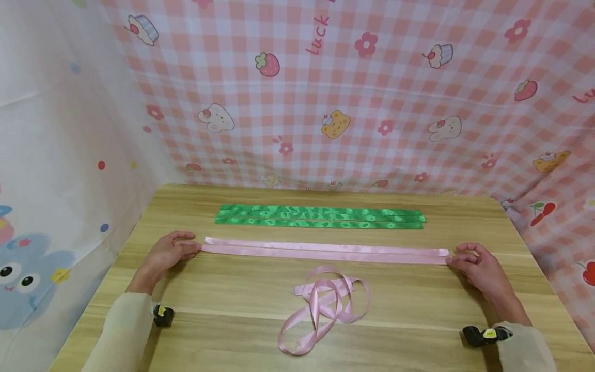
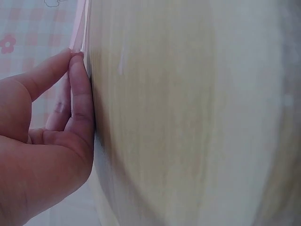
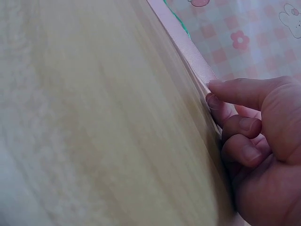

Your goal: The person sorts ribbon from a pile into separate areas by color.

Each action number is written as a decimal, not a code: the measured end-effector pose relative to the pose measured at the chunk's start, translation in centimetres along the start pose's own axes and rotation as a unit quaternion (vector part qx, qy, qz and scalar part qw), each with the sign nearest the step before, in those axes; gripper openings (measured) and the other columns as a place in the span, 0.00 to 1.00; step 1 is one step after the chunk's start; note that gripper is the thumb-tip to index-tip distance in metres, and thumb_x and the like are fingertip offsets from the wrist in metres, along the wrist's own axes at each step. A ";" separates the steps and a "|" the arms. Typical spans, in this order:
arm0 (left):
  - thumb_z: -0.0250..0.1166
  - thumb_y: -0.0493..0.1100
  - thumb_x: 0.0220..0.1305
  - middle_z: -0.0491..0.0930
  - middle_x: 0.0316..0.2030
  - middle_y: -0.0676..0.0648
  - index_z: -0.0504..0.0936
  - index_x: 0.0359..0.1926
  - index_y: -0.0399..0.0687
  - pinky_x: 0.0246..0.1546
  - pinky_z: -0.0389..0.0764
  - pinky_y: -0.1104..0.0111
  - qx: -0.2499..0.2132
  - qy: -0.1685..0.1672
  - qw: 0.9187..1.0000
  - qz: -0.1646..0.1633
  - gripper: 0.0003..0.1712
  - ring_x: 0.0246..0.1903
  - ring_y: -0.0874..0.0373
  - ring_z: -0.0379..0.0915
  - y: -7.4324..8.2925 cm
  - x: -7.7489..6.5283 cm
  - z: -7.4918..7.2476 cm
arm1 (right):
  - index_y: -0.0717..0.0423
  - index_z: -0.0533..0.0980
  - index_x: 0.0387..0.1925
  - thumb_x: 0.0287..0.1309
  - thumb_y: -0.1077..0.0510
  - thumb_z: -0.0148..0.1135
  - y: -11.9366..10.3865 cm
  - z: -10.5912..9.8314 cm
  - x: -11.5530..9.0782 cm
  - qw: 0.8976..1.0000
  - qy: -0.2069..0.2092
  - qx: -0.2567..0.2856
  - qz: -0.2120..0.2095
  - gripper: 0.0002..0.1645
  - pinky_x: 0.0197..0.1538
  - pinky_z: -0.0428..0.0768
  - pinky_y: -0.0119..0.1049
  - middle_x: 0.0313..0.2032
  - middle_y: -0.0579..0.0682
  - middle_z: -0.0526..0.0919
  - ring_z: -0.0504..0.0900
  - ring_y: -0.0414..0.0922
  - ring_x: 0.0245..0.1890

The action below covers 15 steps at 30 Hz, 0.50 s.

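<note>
Left hand pinches one end of the nearer pink strip between thumb and fingertip; right hand pinches the opposite end likewise. Strip spans the gap between the hands, presumably held at both ends to keep it straight alongside the farther pink strip. Green strips lie flat beyond both hands, likely laid parallel to avoid creasing. Loose pink ribbon loops between the forearms, nearer the person.
</note>
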<state>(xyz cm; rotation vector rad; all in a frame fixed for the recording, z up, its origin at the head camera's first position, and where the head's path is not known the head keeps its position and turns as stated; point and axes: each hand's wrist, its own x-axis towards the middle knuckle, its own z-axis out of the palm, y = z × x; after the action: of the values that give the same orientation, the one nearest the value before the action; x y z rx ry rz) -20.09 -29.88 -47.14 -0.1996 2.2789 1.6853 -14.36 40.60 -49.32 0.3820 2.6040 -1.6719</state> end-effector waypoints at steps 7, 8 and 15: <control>0.64 0.38 0.68 0.85 0.38 0.59 0.56 0.70 0.27 0.43 0.82 0.75 -0.022 -0.002 1.000 0.008 0.38 0.37 0.71 0.81 0.0 -0.1 -0.1 | 0.47 0.67 0.45 0.64 0.59 0.66 0.0 -0.1 -0.1 0.999 -0.008 0.043 -0.011 0.16 0.18 0.62 0.30 0.24 0.28 0.81 0.64 0.32 0.17; 0.64 0.38 0.68 0.85 0.38 0.60 0.55 0.71 0.28 0.42 0.82 0.74 -0.026 0.003 1.000 0.011 0.38 0.37 0.71 0.81 -0.1 -0.1 -0.1 | 0.47 0.67 0.46 0.64 0.60 0.65 -0.1 -0.1 -0.1 0.998 -0.011 0.053 -0.010 0.16 0.17 0.63 0.30 0.26 0.28 0.82 0.65 0.32 0.17; 0.65 0.44 0.69 0.82 0.48 0.49 0.62 0.68 0.37 0.37 0.81 0.72 0.033 0.081 0.995 0.050 0.33 0.36 0.70 0.79 0.9 -1.5 1.0 | 0.45 0.66 0.50 0.65 0.57 0.65 -1.4 0.6 -1.2 0.998 0.054 0.001 -0.025 0.18 0.24 0.73 0.29 0.34 0.29 0.76 0.73 0.33 0.24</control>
<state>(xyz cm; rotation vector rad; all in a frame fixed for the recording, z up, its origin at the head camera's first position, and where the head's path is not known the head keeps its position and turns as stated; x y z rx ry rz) -18.77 -28.79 -46.04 -0.2192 2.4976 1.6950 -13.56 39.33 -48.14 0.4211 2.7104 -1.7162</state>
